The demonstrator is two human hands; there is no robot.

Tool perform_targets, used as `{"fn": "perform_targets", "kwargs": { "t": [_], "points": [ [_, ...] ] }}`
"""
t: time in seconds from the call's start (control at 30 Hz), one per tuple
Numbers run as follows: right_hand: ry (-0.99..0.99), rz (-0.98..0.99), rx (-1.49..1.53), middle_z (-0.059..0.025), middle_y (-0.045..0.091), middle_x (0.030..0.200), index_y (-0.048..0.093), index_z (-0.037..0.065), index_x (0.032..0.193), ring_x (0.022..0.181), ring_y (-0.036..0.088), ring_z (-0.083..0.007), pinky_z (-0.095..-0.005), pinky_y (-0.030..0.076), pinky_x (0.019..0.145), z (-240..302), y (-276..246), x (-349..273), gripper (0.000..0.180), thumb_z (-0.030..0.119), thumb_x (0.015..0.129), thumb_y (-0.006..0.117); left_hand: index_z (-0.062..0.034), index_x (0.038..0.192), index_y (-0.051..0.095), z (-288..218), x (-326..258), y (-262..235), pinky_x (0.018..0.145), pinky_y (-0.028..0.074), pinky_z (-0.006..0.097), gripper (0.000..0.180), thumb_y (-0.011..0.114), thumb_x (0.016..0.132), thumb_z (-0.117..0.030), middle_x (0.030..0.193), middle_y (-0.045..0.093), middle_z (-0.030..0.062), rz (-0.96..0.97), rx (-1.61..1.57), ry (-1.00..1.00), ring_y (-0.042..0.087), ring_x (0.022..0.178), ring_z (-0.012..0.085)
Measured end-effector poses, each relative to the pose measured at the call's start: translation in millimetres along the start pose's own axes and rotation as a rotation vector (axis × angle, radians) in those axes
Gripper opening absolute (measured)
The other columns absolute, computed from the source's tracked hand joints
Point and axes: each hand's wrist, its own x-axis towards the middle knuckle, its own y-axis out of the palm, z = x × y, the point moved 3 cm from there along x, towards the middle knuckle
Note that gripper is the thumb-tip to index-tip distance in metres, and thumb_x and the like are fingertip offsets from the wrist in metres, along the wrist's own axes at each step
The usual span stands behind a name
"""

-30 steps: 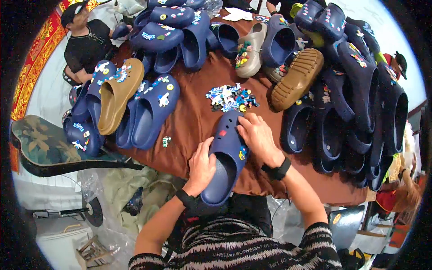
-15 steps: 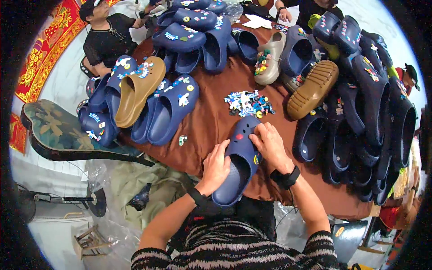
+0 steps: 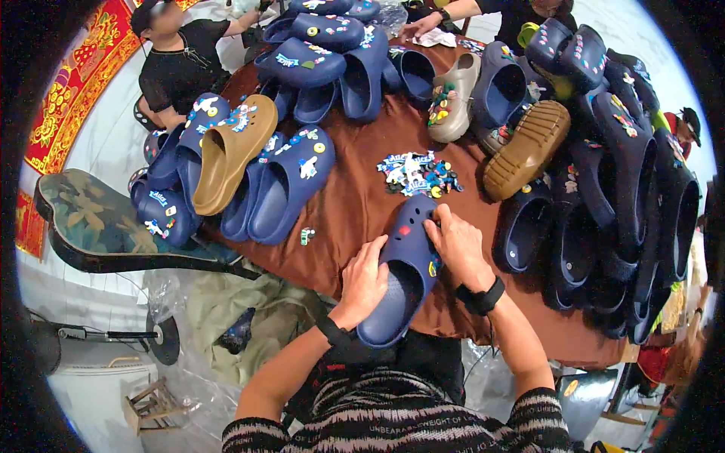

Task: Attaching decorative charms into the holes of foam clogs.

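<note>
A navy blue clog [image 3: 399, 302] lies at the table's near edge, toe pointing away from me and heel toward my body. A red charm sits among the holes on its upper and a yellow one on its right side. My left hand [image 3: 364, 278] grips the clog's left side, fingers along the upper. On the right of the toe, my right hand [image 3: 461, 248] is closed, its thumb and fingers bent at the holes; any small piece there is hidden. Just beyond the toe is a pile of colourful shoe charms [image 3: 418, 174], white, blue and black among them.
Decorated navy clogs [image 3: 293, 185] and a tan one [image 3: 234, 155] lie at left. More clogs are heaped at the back and right [image 3: 623, 151], with an upturned brown sole [image 3: 526, 151] beside them. A small loose charm [image 3: 306, 236] rests on the brown cloth [image 3: 347, 204]. Other people work across the table.
My right hand has shifted slightly right and down along the toe, its fingers more curled. The clog stays nearly in place. Across the table, another person's arm now reaches in toward the white paper.
</note>
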Motion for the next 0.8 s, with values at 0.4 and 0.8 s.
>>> {"fn": "perform_targets", "kwargs": {
  "t": [0.4,0.8],
  "points": [
    [0.024,-0.067,0.29,-0.0274,0.065,0.083,0.051,0.005,0.105,0.079,0.063,-0.0495,-0.0574,0.048,0.066,-31,4,-14,0.009,0.01,0.098,0.048,-0.005,0.135,0.05,2,0,-1,0.095,0.047,0.051,0.047,0.052,0.088,-0.003,0.125,0.059,0.0219,-0.016,-0.024,-0.031,0.059,0.111,0.0444],
    [0.283,-0.097,0.764,-0.0114,0.066,0.084,0.063,-0.003,0.101,0.074,0.062,-0.0201,-0.0376,0.049,0.068,-55,0,82,0.039,0.035,0.102,0.052,-0.004,0.135,0.05,2,2,3,0.096,0.047,0.051,0.047,0.051,0.088,-0.004,0.126,0.059,0.0224,0.007,-0.016,-0.036,0.059,0.112,0.0445]
  ]
}}
